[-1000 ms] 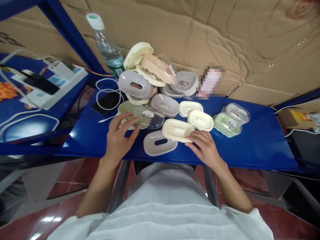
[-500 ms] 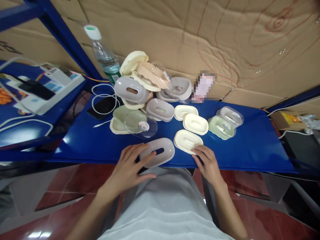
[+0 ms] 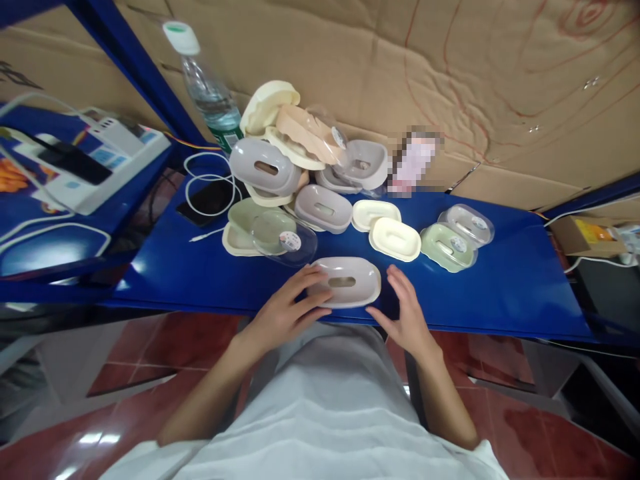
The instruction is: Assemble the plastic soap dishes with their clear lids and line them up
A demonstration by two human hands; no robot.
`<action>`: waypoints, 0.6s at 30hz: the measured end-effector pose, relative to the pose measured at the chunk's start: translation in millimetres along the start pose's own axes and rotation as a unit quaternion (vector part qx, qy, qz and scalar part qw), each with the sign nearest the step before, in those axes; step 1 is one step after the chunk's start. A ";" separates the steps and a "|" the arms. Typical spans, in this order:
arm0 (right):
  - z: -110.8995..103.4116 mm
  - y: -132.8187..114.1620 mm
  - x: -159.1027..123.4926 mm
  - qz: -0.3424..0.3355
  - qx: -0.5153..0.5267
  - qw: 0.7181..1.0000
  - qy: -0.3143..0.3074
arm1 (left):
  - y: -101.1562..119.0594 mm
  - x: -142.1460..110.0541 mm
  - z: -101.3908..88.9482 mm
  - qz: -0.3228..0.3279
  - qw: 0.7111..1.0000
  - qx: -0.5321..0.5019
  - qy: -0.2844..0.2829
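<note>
A grey oval tray with a slot (image 3: 345, 283) lies near the front edge of the blue table (image 3: 500, 293). My left hand (image 3: 285, 310) grips its left end, fingers on top and thumb at the front rim. My right hand (image 3: 407, 313) hovers just off the tray's right end, fingers spread, holding nothing. Beige shows through the slot. Behind the tray lie two cream trays (image 3: 395, 239) and a green dish under a clear lid (image 3: 273, 232).
A heap of grey, cream and peach soap dishes (image 3: 300, 160) sits at the back against a cardboard wall. A water bottle (image 3: 203, 83) and a phone with white cable (image 3: 210, 199) stand at the left. Two lidded dishes (image 3: 453, 240) lie at the right.
My left hand carried the grey tray right and away from me, onto the spot where a cream tray lay; that cream tray no longer shows. My right hand let go and opened.
</note>
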State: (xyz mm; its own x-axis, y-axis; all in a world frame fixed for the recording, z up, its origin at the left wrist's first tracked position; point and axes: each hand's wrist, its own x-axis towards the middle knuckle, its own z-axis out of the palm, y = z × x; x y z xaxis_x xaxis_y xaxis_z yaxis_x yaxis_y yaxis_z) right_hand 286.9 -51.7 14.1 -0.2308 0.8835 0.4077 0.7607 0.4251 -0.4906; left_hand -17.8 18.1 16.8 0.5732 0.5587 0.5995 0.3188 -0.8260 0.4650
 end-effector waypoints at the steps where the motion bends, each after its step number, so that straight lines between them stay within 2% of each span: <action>1: -1.1 0.0 2.4 -0.004 -0.009 1.000 -0.002 | -1.4 4.5 2.8 -0.001 1.000 -0.003 -0.014; 6: -3.9 3.4 15.5 -0.037 -0.031 0.996 -0.073 | -5.5 12.5 11.4 -0.005 0.998 0.019 -0.051; 12: 2.5 8.8 15.4 -0.052 -0.027 0.995 -0.080 | -4.1 7.6 19.8 0.003 0.992 0.074 -0.106; 15: 4.3 7.9 13.2 -0.056 -0.046 0.994 -0.079 | -4.9 7.2 13.0 0.010 0.993 0.074 -0.094; 18: 4.8 5.8 12.6 -0.057 -0.060 0.993 -0.080 | -12.7 6.0 -9.4 -0.018 0.995 0.093 -0.039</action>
State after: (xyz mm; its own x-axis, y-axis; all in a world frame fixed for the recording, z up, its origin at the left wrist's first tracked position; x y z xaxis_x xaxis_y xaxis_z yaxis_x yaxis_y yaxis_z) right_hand 285.6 -37.1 12.7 -0.4053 0.8553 0.3228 0.7889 0.5056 -0.3492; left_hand -25.4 32.7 20.6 0.6140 0.5862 0.5285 0.4700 -0.8095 0.3518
